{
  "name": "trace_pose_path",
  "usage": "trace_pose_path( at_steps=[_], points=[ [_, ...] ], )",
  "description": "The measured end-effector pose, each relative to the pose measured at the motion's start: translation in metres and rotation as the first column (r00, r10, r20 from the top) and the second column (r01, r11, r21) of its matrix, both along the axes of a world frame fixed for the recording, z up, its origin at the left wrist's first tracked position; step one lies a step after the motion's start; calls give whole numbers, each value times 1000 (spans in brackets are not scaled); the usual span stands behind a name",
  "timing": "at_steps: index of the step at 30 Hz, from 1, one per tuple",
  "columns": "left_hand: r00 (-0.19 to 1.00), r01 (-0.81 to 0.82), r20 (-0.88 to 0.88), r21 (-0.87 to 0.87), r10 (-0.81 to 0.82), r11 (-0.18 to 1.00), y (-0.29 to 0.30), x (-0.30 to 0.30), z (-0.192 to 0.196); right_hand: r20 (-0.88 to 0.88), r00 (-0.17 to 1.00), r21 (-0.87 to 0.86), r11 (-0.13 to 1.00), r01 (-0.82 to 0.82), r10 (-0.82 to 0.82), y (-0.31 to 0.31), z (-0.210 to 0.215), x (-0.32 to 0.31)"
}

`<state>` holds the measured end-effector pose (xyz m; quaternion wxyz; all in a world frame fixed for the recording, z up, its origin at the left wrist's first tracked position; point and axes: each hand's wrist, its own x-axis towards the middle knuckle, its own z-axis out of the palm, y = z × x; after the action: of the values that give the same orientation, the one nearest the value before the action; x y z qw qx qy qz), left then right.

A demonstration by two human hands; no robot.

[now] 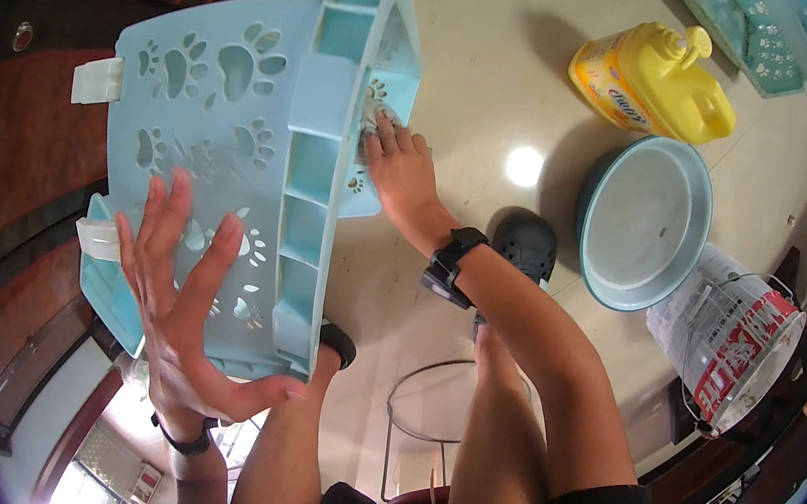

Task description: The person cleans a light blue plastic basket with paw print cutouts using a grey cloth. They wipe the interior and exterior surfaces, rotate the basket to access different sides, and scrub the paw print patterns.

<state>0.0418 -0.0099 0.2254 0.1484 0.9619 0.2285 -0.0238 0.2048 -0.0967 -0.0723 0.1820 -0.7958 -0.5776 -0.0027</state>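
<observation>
A light blue plastic pet carrier shell (273, 85) with paw-print cutouts stands tipped on its side, left of centre. My left hand (172, 294) is spread against its outer wall, fingers stretched out and thumb by the lower edge. Through the shell's open side reaches my right hand (399, 166), its fingers bent over a crumpled greyish cloth (377, 118) pressed to the inner wall. Much of the cloth is hidden by the fingers and the rim. White latches (99, 82) stick out from the shell's left edge.
On the tiled floor at right lie a yellow jug (646, 80), a round blue basin (646, 226) with cloudy water, and a white bucket (725, 337). More blue plastic parts (761, 44) rest at the far right. A wire ring stand (435, 362) is between my legs.
</observation>
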Motion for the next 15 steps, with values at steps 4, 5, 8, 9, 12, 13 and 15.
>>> trace_pose_path(
  at_steps=[4, 5, 8, 9, 12, 13, 15],
  points=[
    [1000, 4, -3, -1, -4, 1000, 0, 6, 0, -75, 996, -63, 997, 34, -38, 20, 4, 21],
    [1000, 3, -8, 0, -3, 1000, 0, 4, -1, -100, 993, -91, 995, 46, -55, 21, 8, 19],
    [1000, -1, -14, 2, 1, 1000, 1, 2, -1, -75, 995, -159, 985, 58, -71, -2, 3, -3],
    [1000, -3, -20, 9, 3, 1000, 0, 3, 1, -49, 996, -169, 984, 59, -68, -6, 6, -5],
    [1000, -7, -20, 24, 8, 1000, -2, 5, 5, -32, 998, -125, 991, 58, -62, 12, 8, 26],
    [1000, -7, -29, 4, 7, 1000, -4, 3, 3, -59, 995, -151, 986, 67, -77, 13, 13, 28],
    [999, -13, -37, 2, 13, 1000, -3, 0, 4, -91, 994, -185, 982, 43, -61, 10, 16, 11]
  ],
)
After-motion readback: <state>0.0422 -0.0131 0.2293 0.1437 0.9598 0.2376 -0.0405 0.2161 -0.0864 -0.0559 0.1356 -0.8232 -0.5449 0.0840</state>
